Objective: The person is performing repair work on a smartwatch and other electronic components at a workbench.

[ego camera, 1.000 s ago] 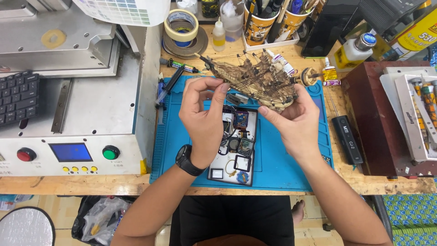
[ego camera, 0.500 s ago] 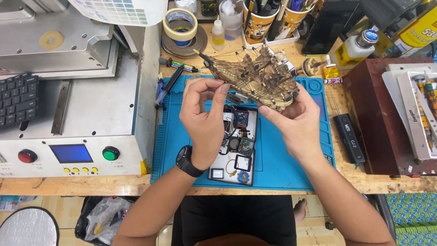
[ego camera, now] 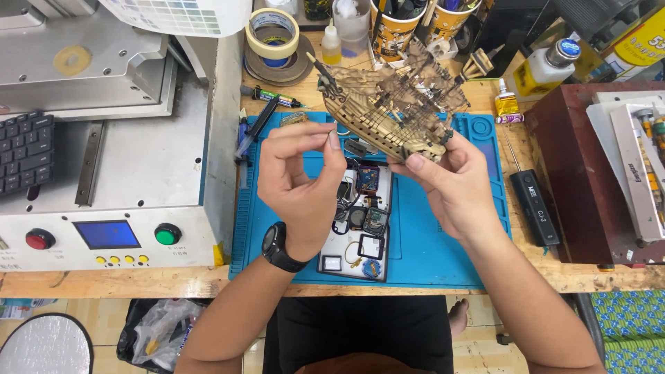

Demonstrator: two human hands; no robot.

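Model ship held over the blue mat.
Your right hand grips its hull; your left hand pinches thumb to fingertip beside it.

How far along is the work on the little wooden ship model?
Already done: the brown wooden ship model has hull, masts and rigging in place. In hand: the right hand holds it by the stern above the blue work mat, while the left hand pinches something too small to identify. Left: loose small parts on the white tray.
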